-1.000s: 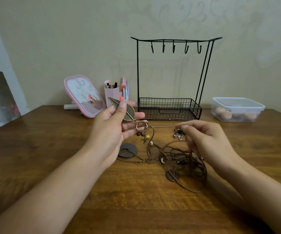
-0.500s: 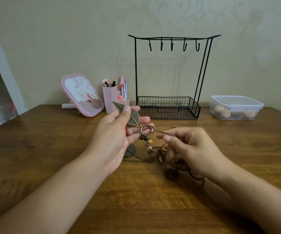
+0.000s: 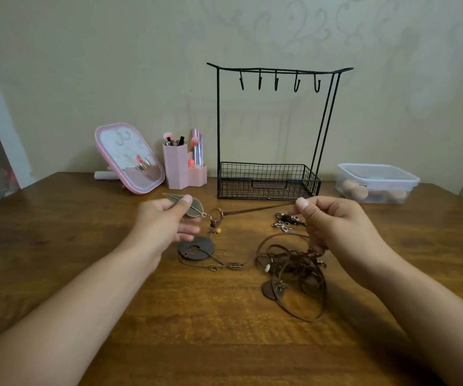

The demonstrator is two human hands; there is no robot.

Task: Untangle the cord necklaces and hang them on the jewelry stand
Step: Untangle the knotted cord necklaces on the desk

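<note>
The left hand (image 3: 166,218) pinches a metal leaf pendant (image 3: 194,206) between thumb and fingers, while the right hand (image 3: 333,221) holds its grip pressed on the brown cord (image 3: 255,209) running taut between them above the desk (image 3: 85,246). The other necklaces lie knotted in a tangle (image 3: 294,268) near the right hand, well short of the empty stand (image 3: 275,129) at the far edge. Pulling harder could cinch the knot tighter or drag the whole tangle along, since the cord likely loops through it.

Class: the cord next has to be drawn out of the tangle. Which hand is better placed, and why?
The right hand: it pinches the taut cord beside the tangle. The left hand is occupied holding the leaf pendant.
</note>
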